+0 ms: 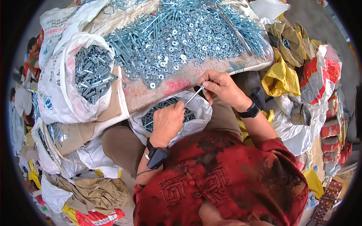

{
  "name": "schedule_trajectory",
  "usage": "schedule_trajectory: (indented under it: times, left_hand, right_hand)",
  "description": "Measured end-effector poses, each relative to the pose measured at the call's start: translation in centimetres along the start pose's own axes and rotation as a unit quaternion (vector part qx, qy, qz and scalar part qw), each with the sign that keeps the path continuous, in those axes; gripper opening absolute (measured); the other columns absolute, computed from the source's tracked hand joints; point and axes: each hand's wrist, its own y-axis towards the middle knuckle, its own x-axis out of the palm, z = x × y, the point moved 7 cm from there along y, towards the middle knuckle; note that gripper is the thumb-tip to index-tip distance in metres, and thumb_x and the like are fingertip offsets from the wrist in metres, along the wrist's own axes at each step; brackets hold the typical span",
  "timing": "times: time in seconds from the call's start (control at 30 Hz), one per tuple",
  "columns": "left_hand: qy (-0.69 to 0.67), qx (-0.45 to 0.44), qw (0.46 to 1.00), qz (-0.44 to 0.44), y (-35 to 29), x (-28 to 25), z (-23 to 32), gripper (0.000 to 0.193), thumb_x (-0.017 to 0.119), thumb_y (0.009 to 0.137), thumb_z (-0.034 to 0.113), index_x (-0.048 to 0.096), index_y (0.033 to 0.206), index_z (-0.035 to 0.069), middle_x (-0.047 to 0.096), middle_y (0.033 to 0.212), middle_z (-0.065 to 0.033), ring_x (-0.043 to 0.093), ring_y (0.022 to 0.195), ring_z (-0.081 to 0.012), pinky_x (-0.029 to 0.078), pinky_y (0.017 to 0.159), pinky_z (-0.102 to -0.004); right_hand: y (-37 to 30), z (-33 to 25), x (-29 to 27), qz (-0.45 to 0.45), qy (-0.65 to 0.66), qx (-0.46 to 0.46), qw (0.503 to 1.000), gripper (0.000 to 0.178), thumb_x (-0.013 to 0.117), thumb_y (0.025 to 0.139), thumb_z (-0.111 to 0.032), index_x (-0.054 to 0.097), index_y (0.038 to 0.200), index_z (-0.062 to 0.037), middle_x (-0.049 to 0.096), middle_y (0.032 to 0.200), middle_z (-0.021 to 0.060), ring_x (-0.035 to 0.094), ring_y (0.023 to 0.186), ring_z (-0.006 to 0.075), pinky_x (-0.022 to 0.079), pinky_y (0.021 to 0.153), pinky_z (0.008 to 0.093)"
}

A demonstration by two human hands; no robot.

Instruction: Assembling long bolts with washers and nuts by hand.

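Note:
A slim silvery bolt [192,96] slants between my two hands, above an open white sack between my knees. Its lower end is gripped by my left hand [167,122], whose fingers are curled closed and partly hidden. At the upper end, my right hand [221,87] pinches a small round metal piece, a washer or nut, on the bolt's tip; which of these I cannot tell. Inside the lap sack [203,119] lie many dark metal bolts [149,116]. Just beyond my hands is the table's cloth-covered near edge [151,96].
Loose washers and nuts [177,45] cover the table, with long bolts [126,47] heaped behind and beside them. At the left, a white woven sack [54,90] holds metal sleeves [92,73]. Yellow sacking [281,77] and a metal cup-like container [300,114] are at the right.

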Motion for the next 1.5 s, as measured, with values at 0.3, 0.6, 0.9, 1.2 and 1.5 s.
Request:
schedule_trajectory:
  times: [0.3,0.6,0.9,1.2,1.5]
  left_hand:
    - [-0.354,-0.039,0.933,-0.057,0.0,1.3,-0.9,0.011,0.065,0.090,0.014,0.063,0.089,0.003,0.058,0.063,-0.0032,0.055,0.053,-0.0164,0.040,0.051,-0.0314]
    - [-0.479,-0.155,0.862,-0.064,-0.3,2.1,-3.3,0.008,0.064,0.090,0.009,0.066,0.090,0.001,0.051,0.062,0.0050,0.044,0.055,-0.0031,0.034,0.050,-0.0233]
    - [-0.374,-0.039,0.917,-0.132,-0.9,1.0,0.2,0.007,0.065,0.088,0.007,0.067,0.092,0.002,0.052,0.063,0.0018,0.046,0.059,-0.0049,0.036,0.053,-0.0243]
    - [-0.310,-0.024,0.946,0.093,-1.4,-2.7,0.9,0.018,0.070,0.088,0.013,0.059,0.084,0.000,0.056,0.063,-0.0107,0.047,0.056,-0.0138,0.041,0.054,-0.0311]
    - [-0.330,-0.018,0.930,0.161,-1.9,-3.0,-0.5,0.015,0.069,0.090,0.007,0.067,0.101,-0.002,0.063,0.071,-0.0056,0.051,0.067,-0.0080,0.044,0.062,-0.0274]
  right_hand:
    - [2.8,-0.6,-7.0,0.160,-0.221,-0.123,0.954,0.017,0.063,0.092,-0.013,0.064,0.103,-0.0013,0.064,0.083,0.0072,0.062,0.068,0.0180,0.052,0.057,0.0289]
    - [4.5,-0.4,-6.2,0.249,-0.668,-0.193,0.674,0.007,0.062,0.083,-0.009,0.058,0.088,-0.0061,0.057,0.082,0.0121,0.063,0.078,0.0328,0.052,0.061,0.0414]
    - [0.3,-3.6,0.2,0.026,0.055,-0.155,0.986,0.006,0.069,0.088,0.001,0.063,0.088,0.0026,0.063,0.091,0.0092,0.066,0.074,0.0131,0.056,0.062,0.0241]
    - [-0.6,-2.3,5.0,-0.023,0.074,0.000,0.997,0.017,0.074,0.088,-0.015,0.066,0.095,-0.0007,0.062,0.071,0.0002,0.058,0.060,0.0063,0.047,0.054,0.0203]
    - [3.6,0.6,10.6,-0.030,0.064,-0.107,0.992,0.033,0.064,0.096,-0.027,0.066,0.111,0.0022,0.066,0.103,0.0091,0.062,0.098,0.0159,0.048,0.087,0.0301]
